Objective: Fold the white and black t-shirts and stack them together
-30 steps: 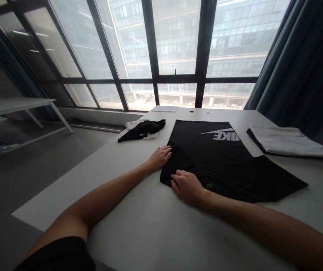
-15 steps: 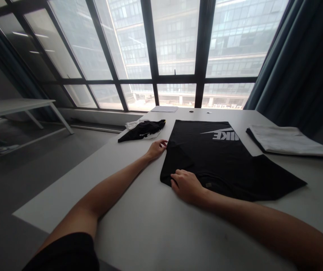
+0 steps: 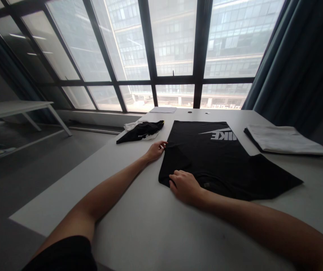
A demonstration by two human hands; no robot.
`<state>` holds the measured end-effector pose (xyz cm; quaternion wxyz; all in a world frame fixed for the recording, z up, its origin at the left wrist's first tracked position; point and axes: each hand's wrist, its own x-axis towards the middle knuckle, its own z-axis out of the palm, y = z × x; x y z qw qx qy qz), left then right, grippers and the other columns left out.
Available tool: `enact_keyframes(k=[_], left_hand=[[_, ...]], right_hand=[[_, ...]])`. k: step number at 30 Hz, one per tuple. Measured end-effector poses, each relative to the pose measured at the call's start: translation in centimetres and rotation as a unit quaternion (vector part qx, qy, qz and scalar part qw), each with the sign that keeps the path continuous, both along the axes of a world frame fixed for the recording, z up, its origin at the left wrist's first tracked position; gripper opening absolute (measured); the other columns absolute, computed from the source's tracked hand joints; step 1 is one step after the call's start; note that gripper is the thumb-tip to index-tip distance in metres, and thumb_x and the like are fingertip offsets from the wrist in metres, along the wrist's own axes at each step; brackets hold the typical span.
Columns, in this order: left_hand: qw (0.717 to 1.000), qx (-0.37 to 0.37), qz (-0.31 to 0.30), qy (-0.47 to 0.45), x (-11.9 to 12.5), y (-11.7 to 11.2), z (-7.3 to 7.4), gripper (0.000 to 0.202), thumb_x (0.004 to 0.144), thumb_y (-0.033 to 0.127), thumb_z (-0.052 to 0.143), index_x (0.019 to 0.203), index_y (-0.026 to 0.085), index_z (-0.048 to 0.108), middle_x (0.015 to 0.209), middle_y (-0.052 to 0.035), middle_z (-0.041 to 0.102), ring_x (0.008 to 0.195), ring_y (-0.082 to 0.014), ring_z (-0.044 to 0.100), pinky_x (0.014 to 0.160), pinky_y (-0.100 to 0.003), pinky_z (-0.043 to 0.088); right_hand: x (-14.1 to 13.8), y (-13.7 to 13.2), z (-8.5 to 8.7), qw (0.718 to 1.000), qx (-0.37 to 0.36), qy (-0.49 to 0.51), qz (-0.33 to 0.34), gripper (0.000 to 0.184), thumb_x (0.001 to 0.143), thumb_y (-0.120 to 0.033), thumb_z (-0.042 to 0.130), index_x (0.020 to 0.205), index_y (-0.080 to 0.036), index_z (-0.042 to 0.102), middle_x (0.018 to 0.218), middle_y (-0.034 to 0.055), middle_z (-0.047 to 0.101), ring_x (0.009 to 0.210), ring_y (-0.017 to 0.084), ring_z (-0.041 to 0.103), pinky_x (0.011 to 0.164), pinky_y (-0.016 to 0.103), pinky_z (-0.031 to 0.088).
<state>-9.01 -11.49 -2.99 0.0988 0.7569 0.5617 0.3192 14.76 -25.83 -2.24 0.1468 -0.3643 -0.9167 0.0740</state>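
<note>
A black T-shirt (image 3: pixel 203 154) with white lettering lies flat on the white table, its collar toward me and its left side folded over. My left hand (image 3: pixel 155 150) is closed at the shirt's left edge, thumb and fingers pinching the cloth there. My right hand (image 3: pixel 185 185) rests at the near edge, left of the collar, with its fingers curled onto the fabric; its fingertips are partly hidden. The shirt's right sleeve (image 3: pixel 280 177) is spread out to the right.
Crumpled black and white clothing (image 3: pixel 141 131) lies left of the shirt. A folded white and dark cloth stack (image 3: pixel 288 139) is at the right. At the white table's (image 3: pixel 127 226) far end lies a flat white item (image 3: pixel 163 110), before the windows. Another table (image 3: pixel 14 106) stands at left.
The view has shifted slightly, moving the scene a little leftward in the picture. Both hands stay at the same places on the shirt.
</note>
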Motion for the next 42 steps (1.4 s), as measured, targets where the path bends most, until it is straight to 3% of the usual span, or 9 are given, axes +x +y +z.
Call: enact_keyframes(k=[3, 5, 9, 12, 18, 23, 31, 37, 42], left_hand=[[0.998, 0.064, -0.008, 0.018, 1.1, -0.9, 0.3, 0.038, 0.088, 0.015, 0.048, 0.118, 0.020, 0.069, 0.116, -0.0063, 0.069, 0.109, -0.0210, 0.065, 0.103, -0.034, 0.048], [0.996, 0.063, -0.020, 0.053, 2.2, -1.6, 0.1, 0.038, 0.096, 0.023, 0.044, 0.127, 0.020, 0.066, 0.131, -0.0074, 0.065, 0.124, -0.0225, 0.059, 0.111, -0.035, 0.042], [0.982, -0.060, -0.009, 0.178, 4.0, -2.5, -1.0, 0.057, 0.101, 0.046, 0.043, 0.149, 0.015, 0.046, 0.159, -0.0158, 0.039, 0.149, -0.0324, 0.030, 0.120, -0.053, 0.025], [0.969, -0.111, -0.010, 0.219, 4.4, -2.7, -1.1, 0.066, 0.102, 0.052, 0.039, 0.155, 0.013, 0.036, 0.165, -0.0187, 0.022, 0.154, -0.0345, 0.015, 0.119, -0.061, 0.017], [0.973, -0.047, -0.024, 0.226, 5.4, -4.4, -0.3, 0.058, 0.105, 0.045, 0.036, 0.155, 0.017, 0.038, 0.164, -0.0155, 0.027, 0.153, -0.0324, 0.018, 0.121, -0.058, 0.016], [0.967, -0.063, -0.031, 0.244, 6.7, -5.9, -1.2, 0.059, 0.104, 0.045, 0.040, 0.154, 0.012, 0.040, 0.163, -0.0193, 0.027, 0.152, -0.0360, 0.019, 0.120, -0.055, 0.022], [0.971, -0.024, -0.054, 0.232, 6.3, -7.0, -1.7, 0.051, 0.106, 0.034, 0.033, 0.150, 0.011, 0.046, 0.160, -0.0162, 0.036, 0.151, -0.0292, 0.028, 0.122, -0.047, 0.024], [0.974, -0.012, -0.049, 0.220, 6.4, -7.2, -2.2, 0.049, 0.107, 0.035, 0.033, 0.148, 0.013, 0.049, 0.159, -0.0149, 0.039, 0.150, -0.0288, 0.031, 0.121, -0.047, 0.026], [0.973, -0.005, -0.051, 0.225, 6.2, -7.0, -2.4, 0.051, 0.107, 0.041, 0.034, 0.149, 0.015, 0.047, 0.159, -0.0135, 0.038, 0.150, -0.0287, 0.029, 0.121, -0.047, 0.025]], right_hand=[[0.0, 0.0, 0.0, 1.000, 0.003, 0.000, 0.001, 0.026, 0.100, -0.030, 0.049, 0.105, -0.019, 0.073, 0.100, 0.0082, 0.070, 0.096, 0.020, 0.064, 0.086, 0.029, 0.046], [0.0, 0.1, 0.0, 1.000, 0.009, 0.003, 0.003, 0.026, 0.099, -0.029, 0.049, 0.102, -0.019, 0.073, 0.098, 0.0079, 0.070, 0.094, 0.020, 0.065, 0.086, 0.029, 0.046], [0.0, 0.1, 0.0, 1.000, 0.016, 0.003, 0.004, 0.025, 0.099, -0.029, 0.049, 0.101, -0.019, 0.072, 0.098, 0.0081, 0.070, 0.095, 0.021, 0.064, 0.086, 0.029, 0.046], [-0.1, 0.1, 0.0, 1.000, 0.013, -0.002, 0.002, 0.025, 0.099, -0.029, 0.050, 0.101, -0.019, 0.072, 0.099, 0.0085, 0.070, 0.096, 0.021, 0.064, 0.087, 0.030, 0.046], [0.0, 0.0, 0.0, 1.000, 0.008, -0.002, 0.001, 0.026, 0.099, -0.028, 0.049, 0.100, -0.018, 0.072, 0.099, 0.0095, 0.070, 0.096, 0.021, 0.065, 0.088, 0.030, 0.046], [-0.1, 0.1, 0.0, 1.000, 0.015, -0.001, 0.002, 0.025, 0.099, -0.028, 0.049, 0.097, -0.018, 0.072, 0.101, 0.0089, 0.071, 0.097, 0.021, 0.065, 0.092, 0.030, 0.045], [0.1, 0.1, 0.1, 1.000, 0.015, -0.002, 0.005, 0.027, 0.099, -0.028, 0.047, 0.095, -0.017, 0.072, 0.100, 0.0090, 0.071, 0.096, 0.021, 0.064, 0.090, 0.029, 0.044], [0.0, 0.2, -0.1, 1.000, 0.029, 0.004, 0.004, 0.026, 0.098, -0.027, 0.048, 0.093, -0.017, 0.072, 0.098, 0.0087, 0.071, 0.093, 0.020, 0.064, 0.087, 0.029, 0.045], [-0.2, -0.3, 0.1, 0.996, 0.057, 0.020, 0.070, 0.027, 0.099, -0.026, 0.047, 0.089, -0.017, 0.071, 0.094, 0.0075, 0.070, 0.091, 0.019, 0.063, 0.087, 0.030, 0.043]])
